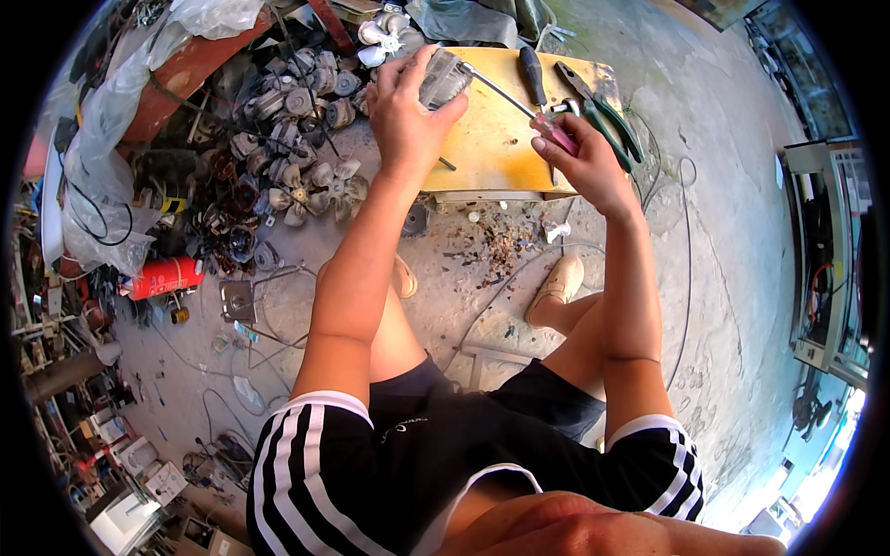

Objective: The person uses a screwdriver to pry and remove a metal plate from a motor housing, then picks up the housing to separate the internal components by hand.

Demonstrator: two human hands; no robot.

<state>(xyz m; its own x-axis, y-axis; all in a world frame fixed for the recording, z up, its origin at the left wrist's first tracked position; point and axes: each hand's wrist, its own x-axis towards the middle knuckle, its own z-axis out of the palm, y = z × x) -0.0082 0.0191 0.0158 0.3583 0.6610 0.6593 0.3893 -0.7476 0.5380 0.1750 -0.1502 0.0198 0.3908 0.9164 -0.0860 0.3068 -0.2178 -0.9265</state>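
Observation:
My left hand (pixel 408 120) is closed around a small grey metal motor (pixel 445 82), held at the left side of a low yellow-topped table (pixel 487 153). In my right hand (pixel 593 167) is a screwdriver (pixel 505 94) with a pinkish-red handle, its shaft slanting up and left. The shaft's end meets the motor's right side; I cannot make out what it touches there. Beyond my right hand lie pliers (pixel 603 111) with dark green handles. A black-handled tool (pixel 532 76) rests on the tabletop near its far edge.
Left of the table is a heap of small motors (pixel 297 97), with fan blades (pixel 338 185) at its near side. Scraps (pixel 501 250) litter the floor before the table. Cables (pixel 686 241) run across the concrete. A red canister (pixel 167 278) lies at the left.

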